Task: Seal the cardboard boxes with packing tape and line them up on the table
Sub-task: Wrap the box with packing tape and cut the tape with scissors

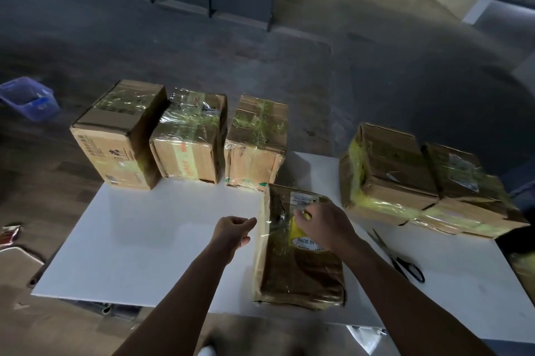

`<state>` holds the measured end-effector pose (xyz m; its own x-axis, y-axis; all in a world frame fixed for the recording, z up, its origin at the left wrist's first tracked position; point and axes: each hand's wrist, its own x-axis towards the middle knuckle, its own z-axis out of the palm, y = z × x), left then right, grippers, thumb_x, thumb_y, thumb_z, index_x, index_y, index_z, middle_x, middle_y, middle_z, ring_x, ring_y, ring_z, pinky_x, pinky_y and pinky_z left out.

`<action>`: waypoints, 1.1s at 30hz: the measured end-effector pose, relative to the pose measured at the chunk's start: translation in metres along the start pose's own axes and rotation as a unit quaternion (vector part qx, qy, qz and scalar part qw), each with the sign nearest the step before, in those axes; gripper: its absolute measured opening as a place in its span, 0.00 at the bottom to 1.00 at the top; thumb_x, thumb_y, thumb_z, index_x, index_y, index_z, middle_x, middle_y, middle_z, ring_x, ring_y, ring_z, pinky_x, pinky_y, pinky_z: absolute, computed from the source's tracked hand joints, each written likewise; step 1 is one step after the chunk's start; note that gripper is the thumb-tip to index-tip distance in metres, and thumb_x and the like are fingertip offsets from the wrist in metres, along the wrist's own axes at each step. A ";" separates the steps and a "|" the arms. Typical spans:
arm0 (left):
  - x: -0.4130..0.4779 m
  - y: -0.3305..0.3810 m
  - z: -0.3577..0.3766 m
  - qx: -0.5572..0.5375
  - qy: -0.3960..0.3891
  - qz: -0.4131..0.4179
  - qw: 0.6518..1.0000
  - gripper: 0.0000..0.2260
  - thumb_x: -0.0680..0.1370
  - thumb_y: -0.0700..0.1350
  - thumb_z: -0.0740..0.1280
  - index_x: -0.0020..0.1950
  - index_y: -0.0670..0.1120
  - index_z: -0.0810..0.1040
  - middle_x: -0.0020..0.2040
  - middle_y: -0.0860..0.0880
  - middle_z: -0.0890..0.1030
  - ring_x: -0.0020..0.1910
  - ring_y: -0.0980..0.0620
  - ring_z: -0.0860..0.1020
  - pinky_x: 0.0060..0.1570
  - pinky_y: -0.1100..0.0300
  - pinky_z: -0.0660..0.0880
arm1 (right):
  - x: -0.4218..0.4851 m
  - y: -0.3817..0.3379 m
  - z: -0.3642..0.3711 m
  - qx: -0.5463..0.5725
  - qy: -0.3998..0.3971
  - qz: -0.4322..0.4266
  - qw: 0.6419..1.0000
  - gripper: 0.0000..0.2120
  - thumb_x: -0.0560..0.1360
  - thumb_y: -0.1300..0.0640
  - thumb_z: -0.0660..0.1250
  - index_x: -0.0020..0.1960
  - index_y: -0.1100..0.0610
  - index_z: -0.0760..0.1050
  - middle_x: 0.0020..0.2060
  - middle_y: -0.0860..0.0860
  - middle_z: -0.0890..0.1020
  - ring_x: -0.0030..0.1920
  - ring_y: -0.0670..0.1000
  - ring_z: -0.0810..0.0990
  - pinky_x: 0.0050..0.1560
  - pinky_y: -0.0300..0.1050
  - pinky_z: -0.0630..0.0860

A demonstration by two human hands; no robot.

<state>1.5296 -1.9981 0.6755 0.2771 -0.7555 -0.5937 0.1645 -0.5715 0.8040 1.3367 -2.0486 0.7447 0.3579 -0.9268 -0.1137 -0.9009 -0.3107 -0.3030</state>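
**Q:** Where is the work box (pixel 301 266)?
**A:** It lies flat on the white bench (pixel 144 239). It is wrapped in clear tape (pixel 267 239) and carries a yellow label (pixel 296 232) and a white label (pixel 307 199) on its top face.

**Q:** What is the state of the hands?
**A:** The left hand (pixel 233 229) is just beside the work box's left edge, with fingers curled and thumb toward the box. It cannot be told whether it pinches a clear strip. The right hand (pixel 321 222) rests on the work box's top face, with fingertips bent down beside the white label. It cannot be told whether they press or pinch.

**Q:** What else surrounds the work box?
**A:**
- A row of 3 taped boxes (pixel 188 138) stands beyond it, toward its left.
- A pair of 2 taped boxes (pixel 388 164) lies beyond it on the right, touching each other.
- Scissors (pixel 405 263) lie near its right side.
- A blue basket (pixel 29 98) sits on the floor, well beyond it to the left.
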 end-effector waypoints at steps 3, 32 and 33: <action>0.005 -0.005 0.003 -0.004 -0.009 -0.005 1.000 0.06 0.76 0.42 0.71 0.41 0.42 0.78 0.45 0.43 0.79 0.44 0.48 0.79 0.45 0.59 0.78 | 0.000 0.000 0.000 -0.008 -0.001 0.004 1.000 0.22 0.79 0.44 0.59 0.29 0.51 0.63 0.27 0.45 0.68 0.30 0.43 0.68 0.29 0.37 0.60; 0.011 -0.041 0.036 0.021 0.036 -0.012 0.999 0.04 0.76 0.40 0.69 0.45 0.39 0.78 0.43 0.41 0.80 0.41 0.46 0.78 0.40 0.52 0.79 | -0.005 0.011 0.007 0.039 -0.004 0.023 0.999 0.22 0.79 0.47 0.59 0.29 0.52 0.62 0.25 0.48 0.67 0.27 0.46 0.66 0.29 0.41 0.61; 0.006 -0.034 0.038 0.052 0.075 0.026 0.996 0.04 0.77 0.41 0.67 0.44 0.41 0.77 0.43 0.42 0.80 0.41 0.47 0.78 0.43 0.50 0.81 | -0.005 0.010 0.007 0.038 -0.006 0.021 0.999 0.22 0.79 0.46 0.58 0.29 0.53 0.63 0.25 0.48 0.67 0.27 0.47 0.66 0.29 0.42 0.61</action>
<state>1.4899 -1.9954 0.6430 0.4223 -0.7325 -0.5340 0.0503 -0.5693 0.8206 1.3276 -2.0457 0.7351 0.3236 -0.9358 -0.1398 -0.8944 -0.2543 -0.3679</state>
